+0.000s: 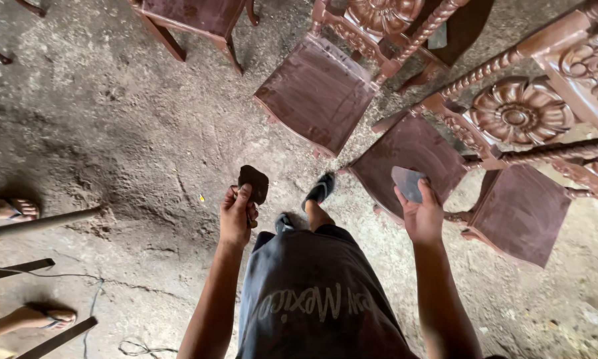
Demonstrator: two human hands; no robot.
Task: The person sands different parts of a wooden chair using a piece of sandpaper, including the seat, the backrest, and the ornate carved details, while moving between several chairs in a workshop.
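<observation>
1 view only, from a camera worn on the person's head. It looks almost straight down past the torso to the concrete floor (133, 133), close to both raised hands. Carved chairs (319, 93) fill the far right; another person's sandalled feet (20, 209) edge the near left.

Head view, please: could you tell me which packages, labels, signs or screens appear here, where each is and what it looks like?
No packages, signs or screens show.
Printed lettering: pale, upside-down script across the person's dark grey garment, bottom centre between the forearms.
Left hand holds a dark unmarked piece; right hand holds a grey unmarked piece.
</observation>
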